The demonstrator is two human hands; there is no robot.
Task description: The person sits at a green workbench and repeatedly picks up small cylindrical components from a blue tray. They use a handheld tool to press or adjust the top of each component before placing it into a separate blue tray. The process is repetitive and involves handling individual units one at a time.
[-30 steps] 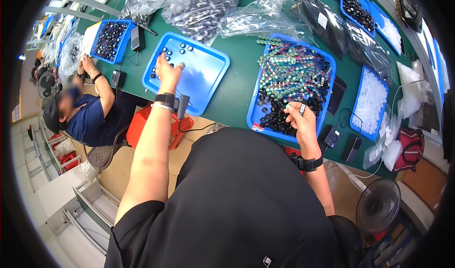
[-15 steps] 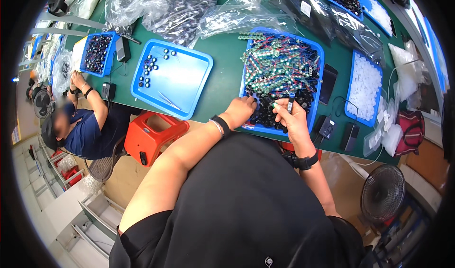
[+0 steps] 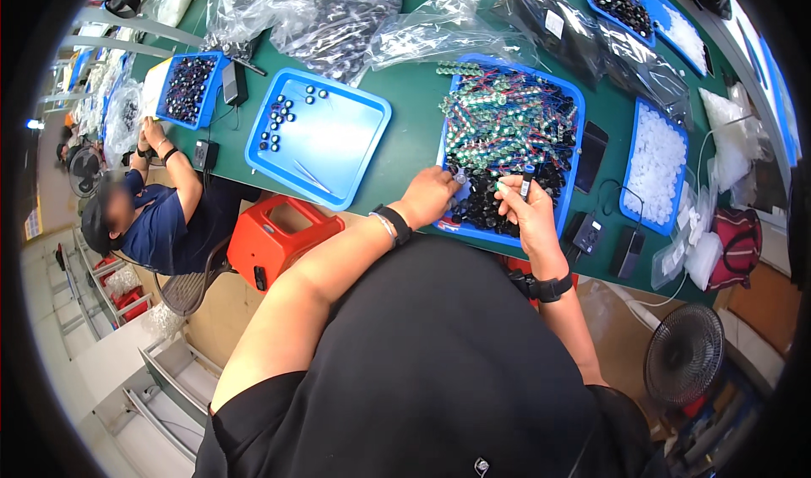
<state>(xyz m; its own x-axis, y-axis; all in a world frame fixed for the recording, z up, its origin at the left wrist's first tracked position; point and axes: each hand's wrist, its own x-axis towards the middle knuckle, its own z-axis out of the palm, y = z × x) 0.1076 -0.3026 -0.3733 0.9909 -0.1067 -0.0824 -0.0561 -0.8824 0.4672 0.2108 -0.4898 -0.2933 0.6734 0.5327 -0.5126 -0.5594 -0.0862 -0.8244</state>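
At the left rim of a blue tray (image 3: 581,132), my left hand (image 3: 429,196) has its fingers closed around a small clear piece (image 3: 461,179). My right hand (image 3: 530,212) is over the front right part of that tray, its fingers closed on a dark pen-shaped tool (image 3: 528,180) that points up. A tiny green spot shows at the thumb tip; I cannot tell what it is. Beneath both hands lie loose black round parts (image 3: 486,212). Behind them, strips of greenish circuit boards with red and blue wires (image 3: 507,115) are heaped.
Left of me, another blue tray (image 3: 355,132) holds several black round parts and tweezers (image 3: 311,176). On the right are a phone (image 3: 590,157), a tray of white pieces (image 3: 655,165) and black adapters (image 3: 585,235). Plastic bags (image 3: 338,22) line the back. A co-worker (image 3: 160,216) sits left.
The whole view has shifted slightly, with the trays appearing farther right. My right hand has tilted a little, still gripping the pen-shaped tool. My left hand stays at the tray's rim.
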